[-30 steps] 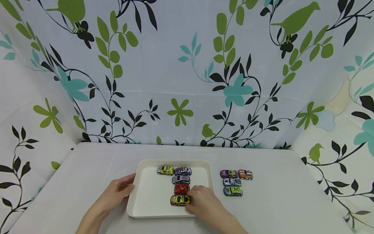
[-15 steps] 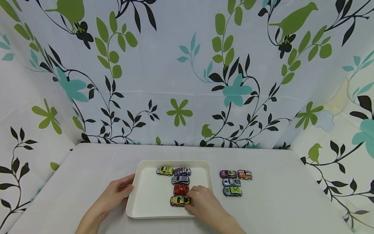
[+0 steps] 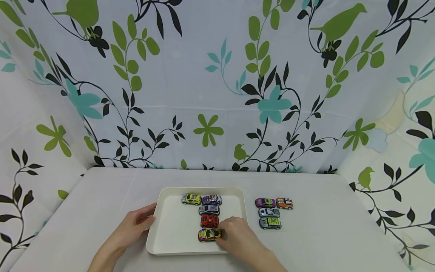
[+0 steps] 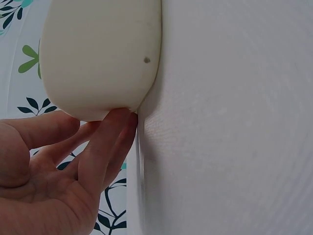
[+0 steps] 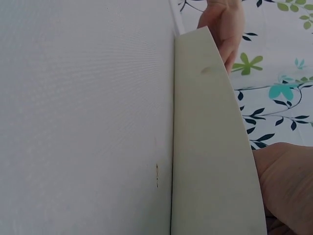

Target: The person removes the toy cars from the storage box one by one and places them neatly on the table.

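Observation:
My left hand [image 3: 137,223] holds the white tray [image 3: 176,241] at its left side. In the left wrist view, the thumb and fingers of the left hand [image 4: 73,166] meet the tray's outer wall [image 4: 102,58]. My right hand [image 3: 239,236] reaches over the tray's right side and holds a yellow toy car [image 3: 208,235] at its right end; the fingertips are partly hidden. Above that car lie a red toy car [image 3: 209,221], a grey toy car [image 3: 209,209], a purple toy car [image 3: 212,199] and a yellow-green toy car [image 3: 191,199].
Right of the tray on the white table [image 3: 319,226] lie a magenta toy car [image 3: 265,203], an orange toy car [image 3: 284,203], a silver toy car [image 3: 269,212] and a green toy car [image 3: 270,223]. A leaf-patterned cloth [image 3: 190,83] hangs behind.
The yellow toy car under my right hand sits slightly lower in the view, with a small gap to the red car. Both hands otherwise stay in nearly the same place.

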